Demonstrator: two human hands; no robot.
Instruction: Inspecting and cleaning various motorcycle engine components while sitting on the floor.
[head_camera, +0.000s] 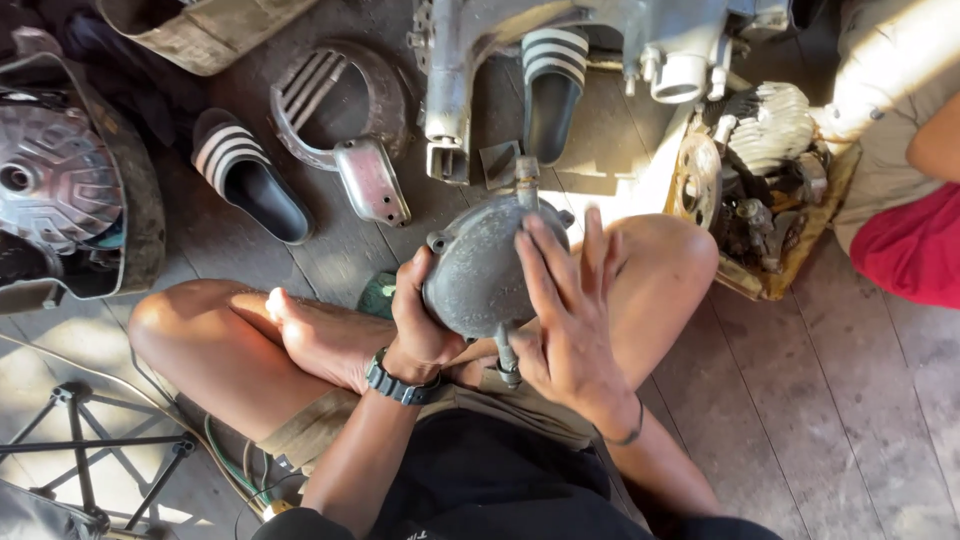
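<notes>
So from my feed, the round grey metal housing (480, 265) is held up over the lap, between the two knees, and both hands are on it. Its long axis runs roughly top to bottom of the view: a stubby fitting (526, 172) pokes out the far end and a thin shaft (507, 355) out the near end, toward the body. My left hand (420, 325) sits on the left rim with fingers clenched round the edge, so it's the one gripping. My right hand (568, 320) lies flat against the right side, fingers (540, 265) spread and pointing away, more pressing than grasping. Hard to say what's underneath the housing, it's fully hidden, and the shaft's tip vanishes behind the palm. Engine parts (755, 175) and sandals (250, 175) lie on the plank floor (850, 400) beyond.
</notes>
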